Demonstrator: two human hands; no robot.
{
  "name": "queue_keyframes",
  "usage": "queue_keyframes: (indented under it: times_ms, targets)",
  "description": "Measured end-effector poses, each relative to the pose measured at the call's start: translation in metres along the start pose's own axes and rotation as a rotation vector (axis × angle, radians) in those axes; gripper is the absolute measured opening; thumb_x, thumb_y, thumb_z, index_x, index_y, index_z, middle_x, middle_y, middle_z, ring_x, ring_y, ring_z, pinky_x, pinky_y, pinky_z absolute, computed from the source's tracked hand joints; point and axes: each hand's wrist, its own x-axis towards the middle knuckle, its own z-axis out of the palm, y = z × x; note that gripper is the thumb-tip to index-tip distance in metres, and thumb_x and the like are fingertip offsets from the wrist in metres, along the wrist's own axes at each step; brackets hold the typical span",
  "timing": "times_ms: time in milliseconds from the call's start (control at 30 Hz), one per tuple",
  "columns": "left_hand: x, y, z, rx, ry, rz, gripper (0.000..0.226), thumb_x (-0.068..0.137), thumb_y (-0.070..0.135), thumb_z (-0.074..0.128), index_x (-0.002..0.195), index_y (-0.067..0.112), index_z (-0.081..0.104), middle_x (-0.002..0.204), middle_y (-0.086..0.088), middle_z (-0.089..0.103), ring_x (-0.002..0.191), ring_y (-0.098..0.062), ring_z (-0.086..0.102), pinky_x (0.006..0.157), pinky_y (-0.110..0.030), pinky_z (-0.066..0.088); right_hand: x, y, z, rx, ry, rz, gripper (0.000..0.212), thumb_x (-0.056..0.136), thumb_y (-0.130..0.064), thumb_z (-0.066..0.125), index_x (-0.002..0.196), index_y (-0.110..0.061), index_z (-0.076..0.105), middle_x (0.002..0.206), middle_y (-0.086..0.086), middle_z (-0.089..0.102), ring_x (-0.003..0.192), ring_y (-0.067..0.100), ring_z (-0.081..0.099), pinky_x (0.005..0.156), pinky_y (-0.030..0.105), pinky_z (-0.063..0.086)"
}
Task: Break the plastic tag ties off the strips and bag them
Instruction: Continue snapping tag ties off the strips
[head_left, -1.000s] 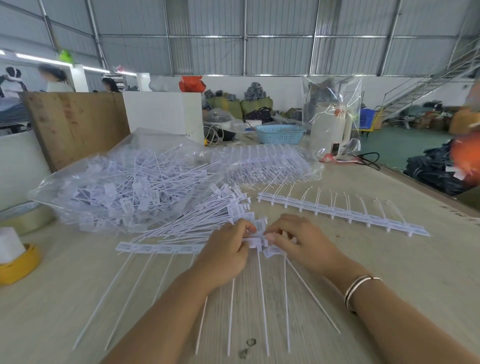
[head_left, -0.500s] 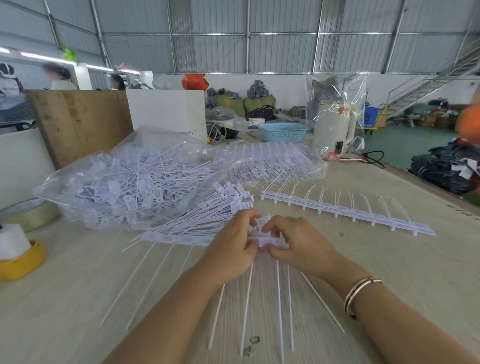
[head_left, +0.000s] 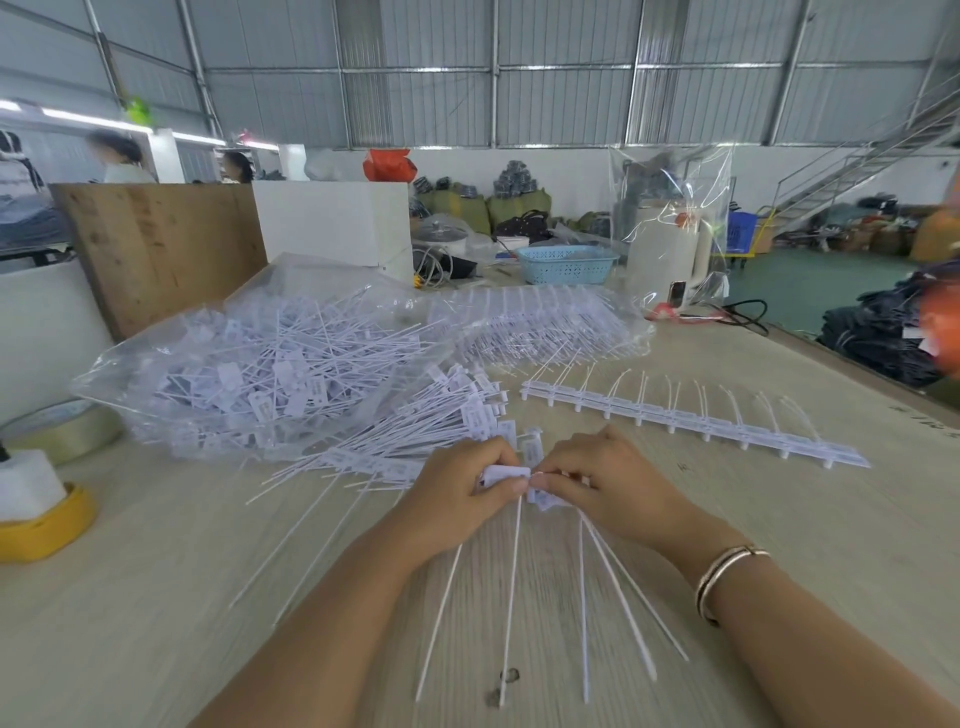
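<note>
My left hand (head_left: 457, 499) and my right hand (head_left: 618, 483) meet at the table's middle and both pinch the head end of a white strip of tag ties (head_left: 511, 587), whose thin tails fan out toward me. A pile of loose broken-off ties (head_left: 410, 441) lies just behind my left hand. Behind that sits a clear plastic bag (head_left: 249, 374) filled with loose ties. A second full strip (head_left: 685, 421) lies flat to the right, tails curling upward.
Another clear bag of strips (head_left: 540, 327) lies further back. A tape roll (head_left: 62, 428) and a yellow holder (head_left: 47, 525) sit at the left edge. A wooden board (head_left: 156, 249), white box (head_left: 332, 221), blue basket (head_left: 566, 262) and wrapped appliance (head_left: 667, 249) stand behind.
The strip between my hands has folded and bunched toward the middle; its left part no longer lies stretched out flat. Both hands have drawn closer together.
</note>
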Motion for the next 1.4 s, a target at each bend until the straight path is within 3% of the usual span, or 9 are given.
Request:
queue_keyframes:
  times_ms: [133, 267, 333, 533, 700, 933, 1033, 1267, 1400]
  targets:
    - [0.000, 0.002, -0.001, 0.033, -0.018, 0.022, 0.012, 0.091, 0.025, 0.059, 0.080, 0.021, 0.056, 0.069, 0.007, 0.051, 0.064, -0.002, 0.042, 0.057, -0.016, 0.028, 0.001, 0.004, 0.001, 0.088, -0.027, -0.014, 0.014, 0.091, -0.033, 0.057, 0.088, -0.025, 0.068, 0.071, -0.021, 0.057, 0.065, -0.010, 0.046, 0.078, 0.027, 0.033]
    - [-0.002, 0.006, -0.004, -0.082, -0.013, -0.020, 0.016, 0.091, 0.021, 0.058, 0.078, 0.014, 0.055, 0.065, 0.008, 0.050, 0.058, 0.000, 0.040, 0.054, -0.014, 0.028, 0.003, 0.003, 0.004, 0.259, -0.017, -0.041, 0.018, 0.093, -0.022, 0.053, 0.085, -0.015, 0.068, 0.067, -0.016, 0.062, 0.058, -0.005, 0.055, 0.062, 0.011, 0.034]
    - [-0.002, 0.006, -0.007, -0.167, -0.010, -0.044, 0.018, 0.090, 0.024, 0.057, 0.073, 0.018, 0.051, 0.058, 0.015, 0.044, 0.054, 0.001, 0.037, 0.053, -0.014, 0.027, 0.002, 0.011, 0.003, 0.291, 0.011, 0.044, 0.017, 0.093, -0.017, 0.053, 0.092, -0.017, 0.070, 0.073, -0.009, 0.067, 0.058, 0.005, 0.057, 0.059, 0.019, 0.041]
    - [-0.001, 0.002, -0.003, -0.022, 0.044, -0.067, 0.022, 0.090, 0.027, 0.056, 0.070, 0.029, 0.048, 0.057, 0.013, 0.044, 0.053, -0.003, 0.038, 0.053, -0.020, 0.028, -0.003, 0.032, 0.000, 0.070, 0.027, 0.103, 0.021, 0.077, -0.033, 0.073, 0.097, -0.025, 0.070, 0.074, -0.014, 0.055, 0.063, -0.005, 0.047, 0.070, 0.026, 0.031]
    - [0.000, -0.003, -0.002, -0.002, 0.050, -0.157, 0.017, 0.083, 0.021, 0.044, 0.076, 0.036, 0.047, 0.061, 0.010, 0.047, 0.052, -0.008, 0.039, 0.055, -0.030, 0.031, 0.001, 0.026, 0.005, -0.068, 0.002, 0.106, 0.032, 0.078, -0.053, 0.064, 0.098, -0.029, 0.067, 0.081, -0.011, 0.057, 0.079, 0.008, 0.056, 0.073, 0.026, 0.026]
    - [0.001, -0.005, -0.001, 0.058, 0.015, -0.148, 0.035, 0.088, 0.012, 0.049, 0.111, 0.037, 0.041, 0.087, 0.013, 0.054, 0.063, -0.005, 0.050, 0.060, -0.025, 0.038, -0.001, 0.006, 0.002, 0.030, 0.201, 0.022, 0.017, 0.088, -0.031, 0.060, 0.097, -0.019, 0.070, 0.082, -0.006, 0.060, 0.073, 0.007, 0.051, 0.072, 0.033, 0.040]
    - [0.001, -0.001, 0.002, 0.013, 0.020, -0.084, 0.035, 0.090, 0.012, 0.050, 0.117, 0.032, 0.040, 0.096, 0.011, 0.059, 0.080, -0.006, 0.057, 0.070, -0.028, 0.045, 0.002, -0.011, 0.008, 0.078, 0.152, -0.029, 0.029, 0.084, -0.035, 0.065, 0.108, -0.019, 0.063, 0.098, -0.006, 0.064, 0.087, 0.009, 0.056, 0.080, 0.034, 0.041]
    - [0.001, -0.001, 0.002, -0.070, 0.016, -0.141, 0.032, 0.091, 0.014, 0.055, 0.115, 0.033, 0.045, 0.099, 0.016, 0.056, 0.093, 0.001, 0.056, 0.082, -0.021, 0.046, 0.003, -0.016, 0.012, 0.055, 0.102, 0.002, 0.041, 0.081, -0.031, 0.066, 0.119, -0.018, 0.056, 0.105, 0.000, 0.067, 0.090, 0.017, 0.064, 0.079, 0.033, 0.045]
    - [0.002, -0.006, 0.000, 0.103, 0.072, -0.169, 0.009, 0.094, 0.030, 0.051, 0.101, 0.031, 0.056, 0.082, 0.016, 0.060, 0.078, -0.001, 0.058, 0.069, -0.023, 0.043, 0.005, -0.008, 0.012, -0.035, 0.128, 0.018, 0.027, 0.081, -0.024, 0.066, 0.107, -0.019, 0.063, 0.099, -0.004, 0.066, 0.086, 0.017, 0.062, 0.081, 0.034, 0.042]
